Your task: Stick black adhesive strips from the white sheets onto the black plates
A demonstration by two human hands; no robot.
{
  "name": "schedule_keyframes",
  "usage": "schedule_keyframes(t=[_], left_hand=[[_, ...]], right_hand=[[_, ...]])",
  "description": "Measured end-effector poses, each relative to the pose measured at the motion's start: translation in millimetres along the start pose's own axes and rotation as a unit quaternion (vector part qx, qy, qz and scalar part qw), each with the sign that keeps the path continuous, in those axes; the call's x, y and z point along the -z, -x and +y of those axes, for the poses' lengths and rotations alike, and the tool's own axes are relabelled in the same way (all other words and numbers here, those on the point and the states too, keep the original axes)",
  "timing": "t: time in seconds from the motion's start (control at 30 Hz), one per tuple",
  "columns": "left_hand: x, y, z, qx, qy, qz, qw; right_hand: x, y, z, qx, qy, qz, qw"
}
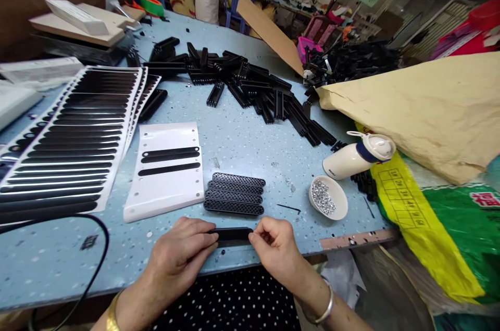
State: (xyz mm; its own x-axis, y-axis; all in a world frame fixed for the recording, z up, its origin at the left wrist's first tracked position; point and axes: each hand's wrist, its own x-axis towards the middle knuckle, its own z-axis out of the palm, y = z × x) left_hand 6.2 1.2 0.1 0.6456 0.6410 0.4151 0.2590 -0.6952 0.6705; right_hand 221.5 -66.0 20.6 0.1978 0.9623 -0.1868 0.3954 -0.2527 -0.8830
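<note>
A long black plastic bar (233, 235) lies near the table's front edge, its smooth dark face up. My left hand (182, 250) grips its left end, fingers over the top. My right hand (278, 249) pinches at the right end; the exact contact is partly hidden by the fingers. Just beyond the bar, several black bars with a lattice pattern (234, 194) lie side by side. Left of them is a white backing sheet (167, 188) with a few black adhesive strips (170, 169) on it.
Larger sheets of black strips (78, 136) lie left. A heap of black plastic parts (242, 81) spreads across the back. On the right stand a white bowl of small metal screws (339, 203) and a white bottle (346, 161). A hex key (289, 207) lies near the bowl.
</note>
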Motion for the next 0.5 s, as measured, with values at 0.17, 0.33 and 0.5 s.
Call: schedule_keyframes(t=[0.17,0.33,0.5], left_hand=[[-0.1,-0.7,-0.8,0.006,0.003,0.000,1.000],[0.8,-2.2,-0.3,0.007,0.007,0.003,1.000],[0.8,0.7,-1.5,0.009,0.015,-0.002,1.000]], right_hand=[[-3.5,-2.1,6.5,0.044,0.089,0.004,0.995],[-1.3,-6.2,7.4,0.043,0.126,-0.020,0.991],[5.5,-6.3,12.8,-0.027,0.057,-0.014,0.998]])
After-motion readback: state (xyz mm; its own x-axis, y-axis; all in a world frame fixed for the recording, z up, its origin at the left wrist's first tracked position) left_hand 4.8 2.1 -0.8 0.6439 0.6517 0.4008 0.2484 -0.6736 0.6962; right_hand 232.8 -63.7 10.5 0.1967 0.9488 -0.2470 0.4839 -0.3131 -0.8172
